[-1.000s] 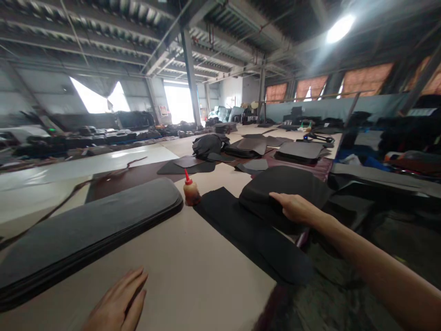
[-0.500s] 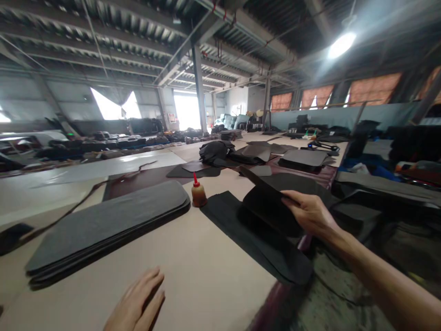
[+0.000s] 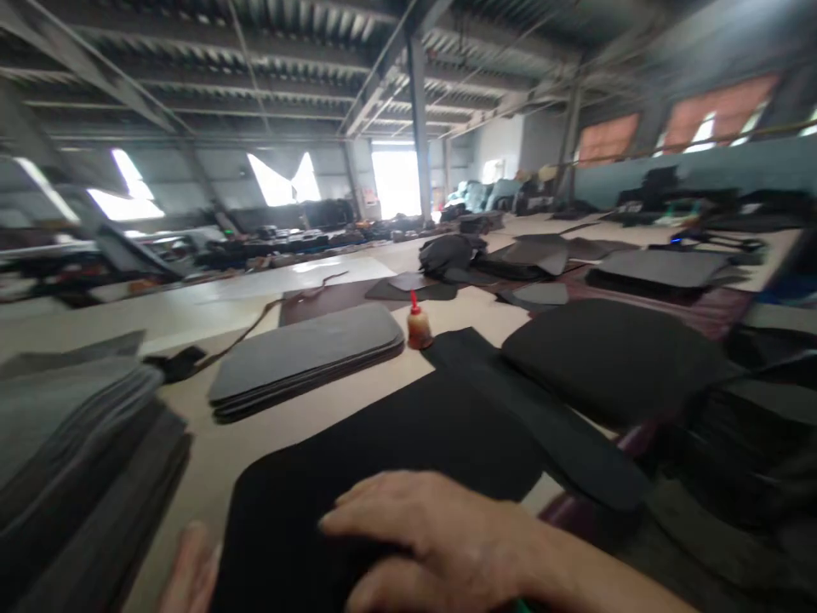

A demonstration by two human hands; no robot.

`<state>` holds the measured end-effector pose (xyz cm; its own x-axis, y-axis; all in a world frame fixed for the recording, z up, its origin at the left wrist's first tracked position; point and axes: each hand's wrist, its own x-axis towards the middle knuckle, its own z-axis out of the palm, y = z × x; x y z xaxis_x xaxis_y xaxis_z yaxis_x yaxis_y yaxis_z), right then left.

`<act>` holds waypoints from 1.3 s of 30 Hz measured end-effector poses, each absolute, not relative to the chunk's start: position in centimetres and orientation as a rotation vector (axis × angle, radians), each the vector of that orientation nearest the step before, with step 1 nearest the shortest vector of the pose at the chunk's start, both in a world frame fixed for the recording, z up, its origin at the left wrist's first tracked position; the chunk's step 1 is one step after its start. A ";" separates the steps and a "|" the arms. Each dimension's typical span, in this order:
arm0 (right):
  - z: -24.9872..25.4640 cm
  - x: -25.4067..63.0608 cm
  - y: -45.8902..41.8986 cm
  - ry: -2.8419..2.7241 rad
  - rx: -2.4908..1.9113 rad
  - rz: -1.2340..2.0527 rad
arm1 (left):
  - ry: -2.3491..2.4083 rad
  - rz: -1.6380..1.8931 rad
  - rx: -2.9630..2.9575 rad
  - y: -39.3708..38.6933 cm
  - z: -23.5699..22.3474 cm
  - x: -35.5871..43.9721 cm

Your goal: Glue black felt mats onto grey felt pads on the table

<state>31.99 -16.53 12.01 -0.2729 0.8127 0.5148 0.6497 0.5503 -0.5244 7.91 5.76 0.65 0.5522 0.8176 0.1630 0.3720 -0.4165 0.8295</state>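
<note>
A black fabric piece (image 3: 383,460) lies flat on the tan table (image 3: 255,430) right in front of me. My right hand (image 3: 440,536) rests on its near part, fingers stretched and lying flat on the cloth. Only the fingertips of my left hand (image 3: 188,575) show at the bottom edge, by the piece's left border, and they are blurred. To the right sits the rounded stack of black pieces (image 3: 613,353) that the piece came from.
A small glue bottle with a red cap (image 3: 418,323) stands mid-table beside a long stack of grey panels (image 3: 306,358). Another grey stack (image 3: 70,451) fills the left edge. A long black strip (image 3: 542,426) lies between the piece and the rounded stack.
My right hand has carried one black piece from the rounded stack over to the table in front of me and laid it flat. The view has swung left.
</note>
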 end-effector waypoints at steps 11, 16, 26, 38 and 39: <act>-3.0 41.1 -21.4 -1.762 -1.993 -0.310 | 0.933 0.665 0.890 0.3 6.3 8.6; -2.9 40.3 -19.5 -1.885 -1.976 -0.261 | 0.923 0.721 1.108 1.8 6.1 8.7; 1.4 37.1 -14.4 -2.140 -1.952 -0.044 | 1.226 0.897 1.481 7.1 4.3 6.6; 2.8 39.7 -14.0 -2.006 -1.952 0.245 | 1.133 0.827 2.578 1.7 4.1 9.2; 3.1 40.9 -13.7 -1.964 -1.925 0.285 | 1.014 0.717 2.648 0.3 4.2 9.9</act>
<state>40.90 -13.66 3.06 0.0057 0.9924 0.1228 0.9167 0.0439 -0.3972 9.93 0.29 4.22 0.6437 0.6731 0.3642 0.5677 -0.7391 0.3627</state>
